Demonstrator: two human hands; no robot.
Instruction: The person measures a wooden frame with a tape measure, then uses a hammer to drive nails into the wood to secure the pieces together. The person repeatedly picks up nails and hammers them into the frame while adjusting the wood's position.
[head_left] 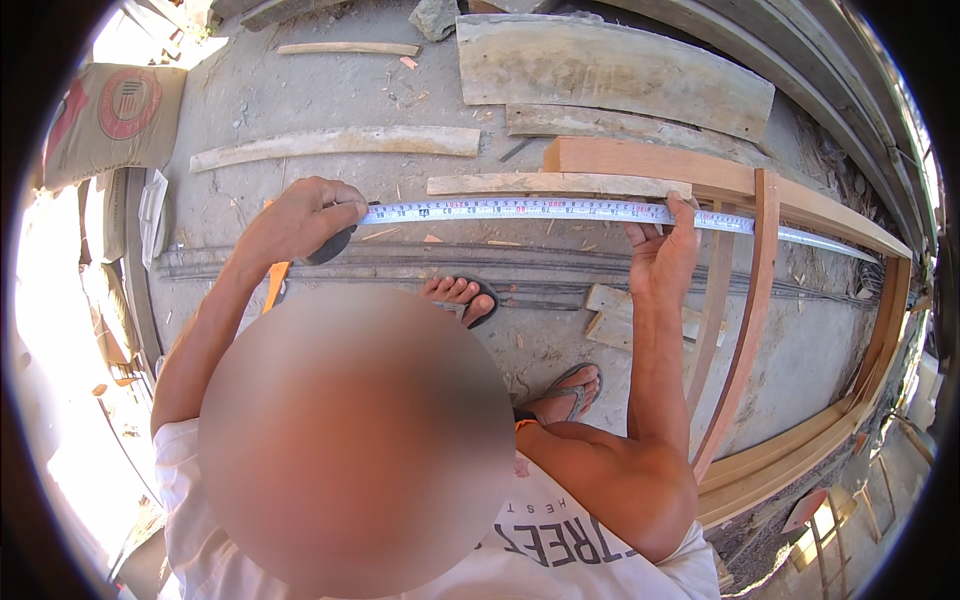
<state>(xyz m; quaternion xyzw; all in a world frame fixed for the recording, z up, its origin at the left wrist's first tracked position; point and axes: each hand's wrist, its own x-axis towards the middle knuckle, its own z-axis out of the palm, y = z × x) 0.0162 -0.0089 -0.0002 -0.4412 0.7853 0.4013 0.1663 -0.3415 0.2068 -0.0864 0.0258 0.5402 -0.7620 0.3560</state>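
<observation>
A white tape measure blade (540,211) with dark markings stretches sideways in front of me and runs on to the right past the wooden frame. My left hand (318,215) is closed at its left end, thumb pressed on the blade. Beneath that palm shows a dark rounded body (330,248), probably the tape's case, mostly covered. My right hand (664,250) pinches the blade farther right, its fingers at the right end of a narrow pale wood strip (560,184). That strip lies along the blade's far side, partly over a reddish timber (650,160) of the frame.
The frame's upright slat (745,320) stands right of my right arm; its lower rails (790,450) run at lower right. Weathered boards (610,75) and a long strip (335,147) lie beyond. Thin rods (400,262) cross the concrete. A paper sack (120,115) sits far left.
</observation>
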